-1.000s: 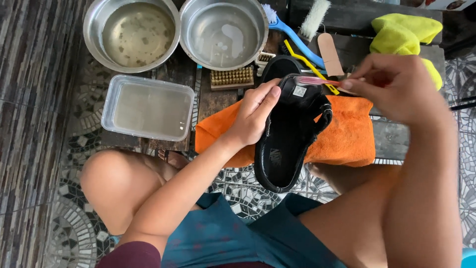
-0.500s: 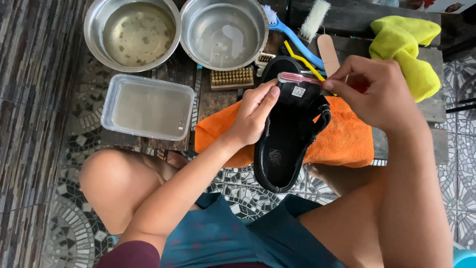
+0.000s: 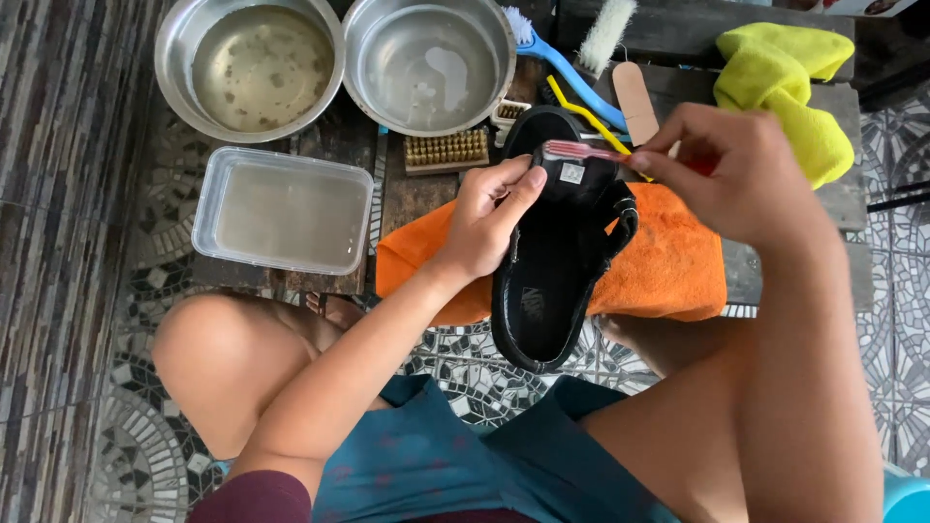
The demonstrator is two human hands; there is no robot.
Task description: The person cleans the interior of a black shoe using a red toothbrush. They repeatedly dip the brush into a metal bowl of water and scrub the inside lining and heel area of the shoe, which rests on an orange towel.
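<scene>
1. A patterned mosaic tile floor [image 3: 465, 373] fills the lower part of the frame, with a dark wooden board [image 3: 407, 189] laid across it in the upper half as a work surface.
2. The left hand [image 3: 484, 228], at the centre of the frame, has its fingers curled around the edge of a black slide sandal [image 3: 552, 281], with the fingertips pressed against the strap near the toe end.
3. The right hand [image 3: 736, 169], at upper right, has its fingers pinched shut on the handle of a small toothbrush [image 3: 581, 152], whose pink-and-white head lies on the sandal's strap beside a small white label.
4. The sandal stands tilted, toe towards the top of the frame and heel towards the person's lap, resting on an orange cloth [image 3: 668, 261] spread on the board.
5. Just above the sandal lie a brass-bristle brush [image 3: 446, 150], a blue-handled brush [image 3: 557, 63] and a white-bristle brush [image 3: 605, 34].
6. At upper left stand two steel bowls [image 3: 334, 58] holding water, the left one cloudier; below them sits a clear plastic tub [image 3: 281, 208] of water.
7. A yellow cloth [image 3: 790, 87] lies bunched at upper right.
8. The person's bare knees and teal shorts [image 3: 436, 455] occupy the bottom of the frame.
</scene>
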